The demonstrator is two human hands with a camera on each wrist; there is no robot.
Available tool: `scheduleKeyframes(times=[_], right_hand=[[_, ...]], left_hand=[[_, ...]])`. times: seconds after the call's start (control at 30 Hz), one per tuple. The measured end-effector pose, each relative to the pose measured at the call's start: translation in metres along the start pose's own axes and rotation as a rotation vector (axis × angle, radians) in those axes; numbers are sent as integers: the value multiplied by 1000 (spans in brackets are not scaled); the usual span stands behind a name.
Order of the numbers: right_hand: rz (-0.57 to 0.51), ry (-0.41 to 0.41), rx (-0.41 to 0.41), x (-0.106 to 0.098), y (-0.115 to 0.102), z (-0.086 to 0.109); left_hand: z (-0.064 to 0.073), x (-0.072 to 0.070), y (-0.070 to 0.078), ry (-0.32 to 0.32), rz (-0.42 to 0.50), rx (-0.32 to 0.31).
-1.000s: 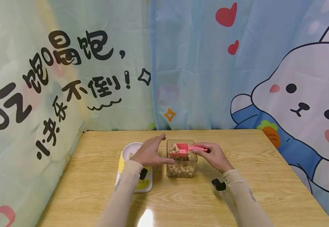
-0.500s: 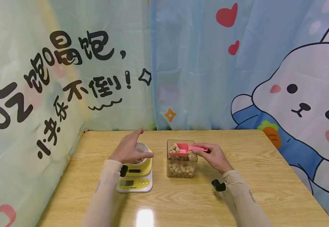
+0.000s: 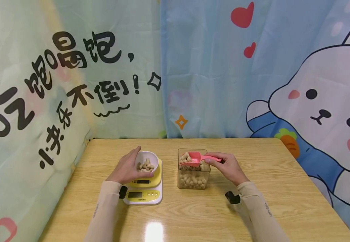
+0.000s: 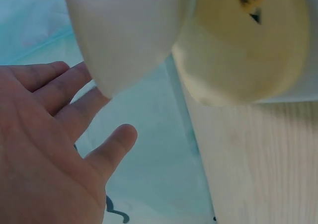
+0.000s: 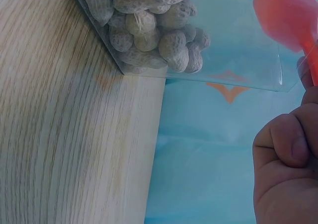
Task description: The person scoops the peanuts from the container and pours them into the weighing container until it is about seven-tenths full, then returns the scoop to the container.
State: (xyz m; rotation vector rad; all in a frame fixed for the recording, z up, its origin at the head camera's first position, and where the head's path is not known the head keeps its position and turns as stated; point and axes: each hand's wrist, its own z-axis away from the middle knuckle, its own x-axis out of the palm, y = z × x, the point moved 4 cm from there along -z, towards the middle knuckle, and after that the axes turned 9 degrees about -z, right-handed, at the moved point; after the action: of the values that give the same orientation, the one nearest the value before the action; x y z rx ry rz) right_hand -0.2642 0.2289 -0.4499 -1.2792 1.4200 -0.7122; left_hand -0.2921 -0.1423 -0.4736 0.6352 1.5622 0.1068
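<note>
Left hand (image 3: 124,170): thumb and fingers are spread wide about the left side of a white bowl (image 3: 145,155), the thumb lying along its near side; in my left wrist view the fingertips meet the bowl's outer wall, though I cannot tell how firmly they press. The bowl contains unshelled peanuts (image 3: 146,166) and lies over the yellow platform of a kitchen scale (image 3: 154,181), whose display I cannot read. Right hand (image 3: 227,167): thumb and curled fingers pinch the handle of a pink scoop (image 3: 197,159). Its loaded end, bearing several peanuts, lies at the mouth of a clear box (image 3: 193,172); I cannot tell whether it touches the rim. Through the wall I see more peanuts inside. Scale and box stand apart on a wooden table (image 3: 193,218), before a printed curtain (image 3: 202,80).
</note>
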Motion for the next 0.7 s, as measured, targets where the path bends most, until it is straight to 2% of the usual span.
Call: scheduleKeyframes(times=[0.23,0.53,0.7], right_hand=[[-2,-1,4,1,0,0],[19,2,0,1,-4,0],[31,20,12,-5,16,-3]], left_hand=[[5,5,-8,-26,14,-38],[2,11,-16,-39,41,-69],[1,14,-19,-53,40,-88]])
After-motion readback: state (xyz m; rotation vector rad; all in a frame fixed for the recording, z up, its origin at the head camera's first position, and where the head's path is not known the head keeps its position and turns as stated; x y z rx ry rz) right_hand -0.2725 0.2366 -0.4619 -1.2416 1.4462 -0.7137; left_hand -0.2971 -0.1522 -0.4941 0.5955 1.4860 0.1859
